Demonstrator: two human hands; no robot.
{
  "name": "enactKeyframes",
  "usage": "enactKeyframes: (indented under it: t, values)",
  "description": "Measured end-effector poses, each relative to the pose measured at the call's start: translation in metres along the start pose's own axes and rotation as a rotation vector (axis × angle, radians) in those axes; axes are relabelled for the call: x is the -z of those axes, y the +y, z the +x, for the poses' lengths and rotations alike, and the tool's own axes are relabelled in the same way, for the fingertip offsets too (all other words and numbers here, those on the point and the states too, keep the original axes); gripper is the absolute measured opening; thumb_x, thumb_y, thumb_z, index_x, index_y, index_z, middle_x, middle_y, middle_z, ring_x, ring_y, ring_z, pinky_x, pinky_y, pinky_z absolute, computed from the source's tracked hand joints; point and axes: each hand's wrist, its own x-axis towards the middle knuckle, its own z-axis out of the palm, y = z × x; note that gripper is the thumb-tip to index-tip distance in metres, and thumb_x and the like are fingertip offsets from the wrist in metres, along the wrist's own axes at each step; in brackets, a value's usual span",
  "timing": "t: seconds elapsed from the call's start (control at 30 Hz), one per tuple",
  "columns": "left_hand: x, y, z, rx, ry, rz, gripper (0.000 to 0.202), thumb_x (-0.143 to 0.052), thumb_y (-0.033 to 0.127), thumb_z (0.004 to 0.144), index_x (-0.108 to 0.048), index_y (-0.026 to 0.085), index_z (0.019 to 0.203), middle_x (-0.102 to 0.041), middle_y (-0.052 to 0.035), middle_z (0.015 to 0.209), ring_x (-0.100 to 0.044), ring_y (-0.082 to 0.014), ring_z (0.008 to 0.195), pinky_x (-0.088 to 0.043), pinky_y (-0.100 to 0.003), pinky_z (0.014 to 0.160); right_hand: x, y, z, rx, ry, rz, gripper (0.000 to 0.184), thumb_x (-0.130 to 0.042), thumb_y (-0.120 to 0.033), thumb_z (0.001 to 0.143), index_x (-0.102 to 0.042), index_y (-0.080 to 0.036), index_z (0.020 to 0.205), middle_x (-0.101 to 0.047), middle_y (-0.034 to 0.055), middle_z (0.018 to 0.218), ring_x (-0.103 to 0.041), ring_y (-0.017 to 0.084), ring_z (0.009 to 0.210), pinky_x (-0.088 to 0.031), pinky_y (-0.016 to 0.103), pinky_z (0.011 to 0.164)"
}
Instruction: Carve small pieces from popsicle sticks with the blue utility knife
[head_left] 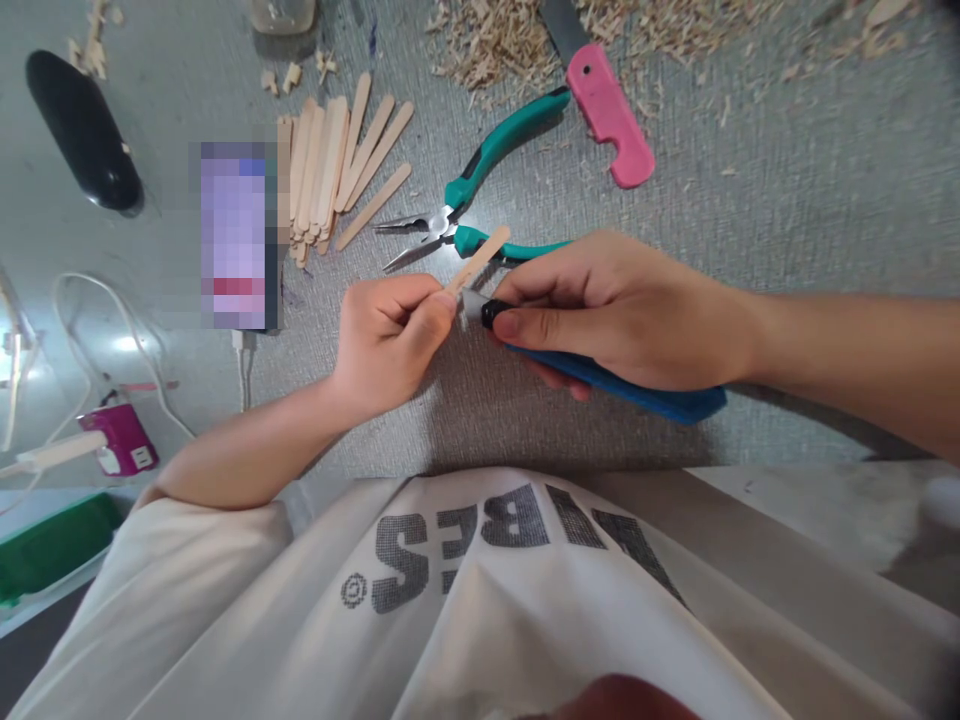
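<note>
My left hand pinches a wooden craft stick by its lower end, fingers curled closed, and the stick angles up to the right. My right hand is wrapped around a blue-handled utility knife, thumb pressed near its black tip, and the short blade touches the stick just beside my left thumb. Both hands hover over the grey table, right above my white shirt.
Teal-handled needle-nose pliers lie just behind the hands. A pile of craft sticks sits to their left, a pink-handled knife and wood shavings at the back. A blurred phone, cables, a purple charger and a black case occupy the left.
</note>
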Motion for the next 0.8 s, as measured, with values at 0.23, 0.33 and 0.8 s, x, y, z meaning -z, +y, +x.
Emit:
enactKeyframes:
  t: [0.23, 0.33, 0.8]
  values:
    - [0.001, -0.002, -0.002, 0.018, -0.025, 0.042, 0.046, -0.059, 0.024, 0.098, -0.04, 0.022, 0.057, -0.046, 0.0027, 0.049, -0.036, -0.0091, 0.046, -0.023, -0.031, 0.049, 0.001, -0.004, 0.001, -0.032, -0.05, 0.041, 0.046, -0.076, -0.035, 0.11, -0.057, -0.02, 0.072, -0.061, -0.0043, 0.058, -0.055, 0.008, 0.043, -0.042, 0.021, 0.039]
    - [0.002, -0.002, -0.003, 0.006, -0.037, 0.065, 0.047, -0.06, 0.027, 0.098, -0.04, 0.022, 0.057, -0.045, 0.0028, 0.049, -0.036, -0.0092, 0.046, -0.024, -0.03, 0.049, 0.003, -0.003, 0.002, -0.06, -0.065, 0.058, 0.046, -0.077, -0.037, 0.11, -0.057, -0.021, 0.072, -0.06, -0.0044, 0.058, -0.055, 0.009, 0.043, -0.043, 0.022, 0.04]
    - [-0.001, -0.002, -0.005, 0.039, 0.027, 0.086, 0.047, -0.06, 0.028, 0.098, -0.04, 0.022, 0.056, -0.047, 0.0028, 0.048, -0.039, -0.0093, 0.045, -0.025, -0.03, 0.048, -0.01, 0.0, 0.0, 0.109, 0.24, -0.197, 0.049, -0.069, -0.032, 0.113, -0.051, -0.022, 0.069, -0.056, -0.0048, 0.056, -0.048, 0.009, 0.048, -0.038, 0.027, 0.052]
